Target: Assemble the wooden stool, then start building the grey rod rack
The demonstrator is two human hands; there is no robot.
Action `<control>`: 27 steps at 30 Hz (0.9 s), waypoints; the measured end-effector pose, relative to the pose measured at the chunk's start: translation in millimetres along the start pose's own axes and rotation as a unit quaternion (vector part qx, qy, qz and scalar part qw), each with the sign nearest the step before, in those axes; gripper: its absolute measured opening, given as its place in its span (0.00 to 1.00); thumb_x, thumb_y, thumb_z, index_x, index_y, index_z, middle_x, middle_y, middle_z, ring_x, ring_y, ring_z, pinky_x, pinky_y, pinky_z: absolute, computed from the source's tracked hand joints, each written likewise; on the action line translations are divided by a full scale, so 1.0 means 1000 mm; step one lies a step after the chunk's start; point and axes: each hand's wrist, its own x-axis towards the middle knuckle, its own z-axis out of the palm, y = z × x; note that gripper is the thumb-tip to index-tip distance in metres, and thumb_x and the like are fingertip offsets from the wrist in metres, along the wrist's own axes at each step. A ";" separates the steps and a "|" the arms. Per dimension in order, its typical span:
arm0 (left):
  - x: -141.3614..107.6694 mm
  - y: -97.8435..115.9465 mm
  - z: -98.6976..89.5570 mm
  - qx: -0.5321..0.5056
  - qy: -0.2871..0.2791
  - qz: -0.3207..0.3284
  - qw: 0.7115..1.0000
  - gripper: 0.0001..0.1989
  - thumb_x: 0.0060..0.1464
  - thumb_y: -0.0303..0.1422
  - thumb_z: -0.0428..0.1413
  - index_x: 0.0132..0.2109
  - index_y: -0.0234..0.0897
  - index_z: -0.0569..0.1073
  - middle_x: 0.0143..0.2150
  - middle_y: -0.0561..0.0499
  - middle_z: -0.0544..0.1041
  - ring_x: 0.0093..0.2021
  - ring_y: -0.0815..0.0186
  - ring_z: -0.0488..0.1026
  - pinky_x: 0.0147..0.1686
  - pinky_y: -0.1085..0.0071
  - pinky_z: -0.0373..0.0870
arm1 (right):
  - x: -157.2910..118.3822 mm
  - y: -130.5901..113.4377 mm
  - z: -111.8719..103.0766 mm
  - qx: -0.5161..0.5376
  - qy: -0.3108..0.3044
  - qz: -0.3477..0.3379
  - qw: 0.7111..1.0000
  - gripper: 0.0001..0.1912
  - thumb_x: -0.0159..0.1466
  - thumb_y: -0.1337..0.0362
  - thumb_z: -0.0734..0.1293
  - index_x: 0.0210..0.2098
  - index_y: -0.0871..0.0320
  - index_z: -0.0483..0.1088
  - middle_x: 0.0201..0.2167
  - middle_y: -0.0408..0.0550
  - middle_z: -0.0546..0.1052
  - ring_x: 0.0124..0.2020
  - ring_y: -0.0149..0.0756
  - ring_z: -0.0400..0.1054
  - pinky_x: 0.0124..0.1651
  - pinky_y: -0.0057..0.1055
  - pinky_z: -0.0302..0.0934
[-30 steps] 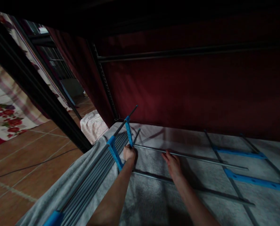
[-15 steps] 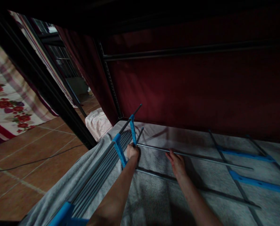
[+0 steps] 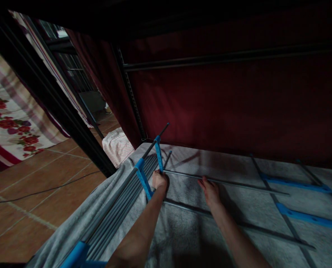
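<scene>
My left hand (image 3: 159, 180) is closed around the lower grey pole (image 3: 168, 159) of a rack frame, just below where a blue plastic bracket (image 3: 158, 154) meets it. A second blue bracket (image 3: 144, 178) stands nearer me. A long upper pole (image 3: 118, 188) runs through both brackets. From the left hand's side a thin metal rod (image 3: 244, 185) extends to the right. My right hand (image 3: 211, 191) has its fingers closed on that rod, with the thumb partly hidden. Another metal rod (image 3: 186, 207) lies lower and passes under my right forearm.
Several grey tubes (image 3: 126, 201) lie side by side on the grey blanket (image 3: 182, 238) at left. Another frame part with blue brackets (image 3: 308, 217) lies at right. A black bed post (image 3: 79, 130) rises at left, and a dark red curtain (image 3: 224, 104) hangs behind.
The far end of the upper rod has shifted left and slightly up in view. Both hands keep their places on the frame and rod; the view has moved slightly.
</scene>
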 end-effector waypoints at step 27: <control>-0.009 0.009 -0.016 0.059 -0.029 0.047 0.997 0.15 0.59 0.37 0.47 0.48 0.36 0.72 0.47 0.38 0.74 0.50 0.52 0.71 0.41 0.62 0.69 | -0.012 -0.022 0.007 -0.230 -0.084 -0.018 0.969 0.14 0.56 0.53 0.67 0.24 0.57 0.67 0.22 0.48 0.76 0.30 0.40 0.75 0.35 0.39 0.72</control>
